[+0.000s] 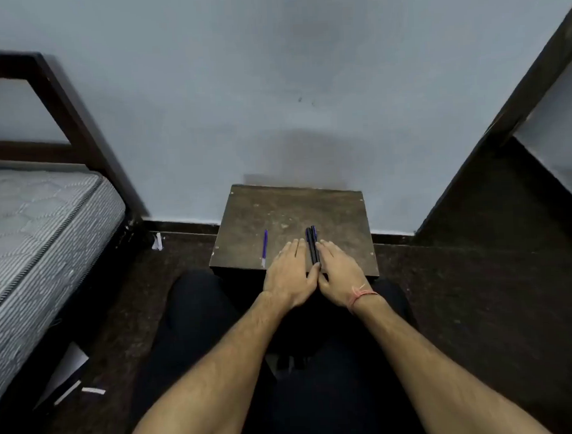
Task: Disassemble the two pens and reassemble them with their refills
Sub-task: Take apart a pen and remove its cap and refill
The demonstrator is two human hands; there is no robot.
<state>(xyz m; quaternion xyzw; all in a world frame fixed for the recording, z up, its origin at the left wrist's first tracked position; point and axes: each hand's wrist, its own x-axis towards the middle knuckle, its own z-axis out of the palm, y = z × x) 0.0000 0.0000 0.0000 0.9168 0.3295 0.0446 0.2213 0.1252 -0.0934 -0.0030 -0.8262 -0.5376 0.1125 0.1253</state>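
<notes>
While flat hands point(308, 275) flank slim dark pens point(312, 245), thin refill point(264, 248) lies nearby.

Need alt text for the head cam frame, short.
Two dark pens lie side by side on a small brown table, flanked by the flat left hand and right hand. A blue refill lies apart to the left; a mattress sits at far left.

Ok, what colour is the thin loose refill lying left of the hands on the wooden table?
Blue-violet, with a pale tip; the thin loose refill shows in the head view.
</notes>
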